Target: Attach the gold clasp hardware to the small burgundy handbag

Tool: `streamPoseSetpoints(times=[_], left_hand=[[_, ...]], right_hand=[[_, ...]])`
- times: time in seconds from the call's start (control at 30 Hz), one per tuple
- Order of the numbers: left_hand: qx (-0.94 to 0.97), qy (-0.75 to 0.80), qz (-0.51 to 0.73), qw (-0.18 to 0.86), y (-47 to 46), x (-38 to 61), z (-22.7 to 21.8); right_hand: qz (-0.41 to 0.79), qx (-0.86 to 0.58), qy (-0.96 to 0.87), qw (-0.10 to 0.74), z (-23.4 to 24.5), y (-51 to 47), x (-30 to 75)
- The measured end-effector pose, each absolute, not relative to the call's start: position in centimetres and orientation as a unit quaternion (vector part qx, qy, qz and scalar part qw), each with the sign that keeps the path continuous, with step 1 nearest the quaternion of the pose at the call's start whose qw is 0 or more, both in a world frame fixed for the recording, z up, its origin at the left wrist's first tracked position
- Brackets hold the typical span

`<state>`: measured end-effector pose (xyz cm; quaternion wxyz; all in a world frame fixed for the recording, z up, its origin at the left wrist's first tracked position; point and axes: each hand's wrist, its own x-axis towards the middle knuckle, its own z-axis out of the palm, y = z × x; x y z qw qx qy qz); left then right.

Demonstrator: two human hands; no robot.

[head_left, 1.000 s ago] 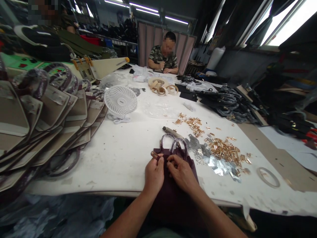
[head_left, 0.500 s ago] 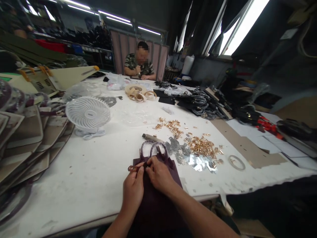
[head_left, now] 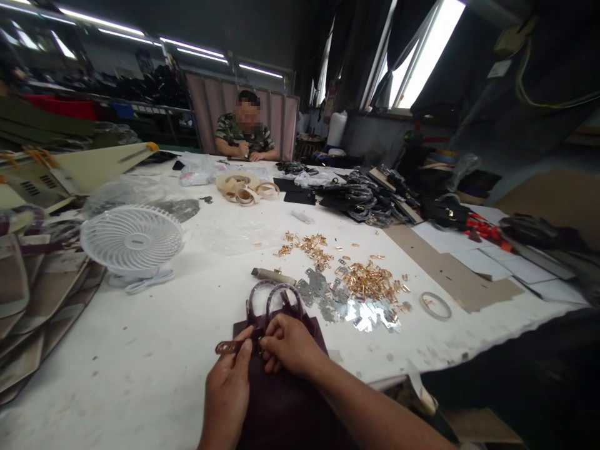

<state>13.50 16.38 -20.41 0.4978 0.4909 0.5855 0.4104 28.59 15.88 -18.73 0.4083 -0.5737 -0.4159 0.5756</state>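
A dark purple handbag (head_left: pixel 281 406) lies at the table's near edge, its two looped handles (head_left: pixel 300 300) wrapped in clear plastic and pointing away from me. My left hand (head_left: pixel 229 382) pinches a narrow strap (head_left: pixel 225 347) with gold metal fittings, and the strap's end sticks out to the left. At the strap's other part, over the upper bag, my right hand (head_left: pixel 291 345) has its fingers closed round a small dark and gold piece. The fingertips partly hide that piece. Just beyond the handles lies a grey cutter-like tool (head_left: pixel 274 276).
Gold fittings (head_left: pixel 372 281) and silver metal plates (head_left: pixel 370 315) are heaped right of the bag. A white fan (head_left: pixel 134 240) and stacked bag panels (head_left: pixel 42 312) stand left. Tape rolls (head_left: pixel 241 187), black bags (head_left: pixel 365 194) and a co-worker (head_left: pixel 246 134) are farther back.
The view has shifted, so the table's things sit farther left. Both hands stay at the strap; the right hand's fingers have turned and curled lower over the small piece.
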Motion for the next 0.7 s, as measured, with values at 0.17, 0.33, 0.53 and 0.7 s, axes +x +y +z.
streamPoseSetpoints(times=[0.17, 0.33, 0.53, 0.7], left_hand=[[0.471, 0.596, 0.408, 0.506, 16.5, 13.7, -19.8], [0.448, 0.594, 0.391, 0.542, 16.7, 13.3, -19.1], [0.645, 0.593, 0.346, 0.336, 17.2, 12.2, -17.7], [0.802, 0.409, 0.41, 0.149, 16.8, 13.5, -14.4]], right_hand=[[0.607, -0.529, -0.445, 0.392, -17.5, 15.6, 30.7], [0.169, -0.76, -0.56, 0.286, -14.7, 13.3, 40.0], [0.087, -0.816, -0.542, 0.18, -16.0, 12.4, 50.3], [0.077, -0.805, -0.559, 0.182, -16.5, 14.0, 51.5]])
